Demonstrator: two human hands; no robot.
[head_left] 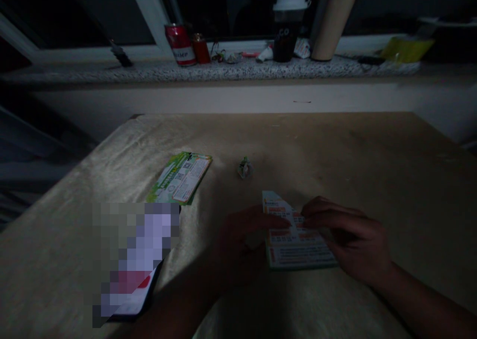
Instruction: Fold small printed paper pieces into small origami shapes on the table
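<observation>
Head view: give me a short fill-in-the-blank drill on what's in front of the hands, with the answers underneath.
1. The slanted upper edge of the printed white paper sheet slopes down toward the person's ____ hand.
2. On the speckled stone windowsill, the cylindrical metal can with a pale label is ____.
3. The green-and-white printed leaflets lie to the picture's ____ of the small crumpled green-and-white scrap.

Missing words: right; red; left.

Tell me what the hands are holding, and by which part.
A white printed paper sheet with orange blocks and a slanted upper-right edge: left hand at its left side, right hand at its right side.
</observation>
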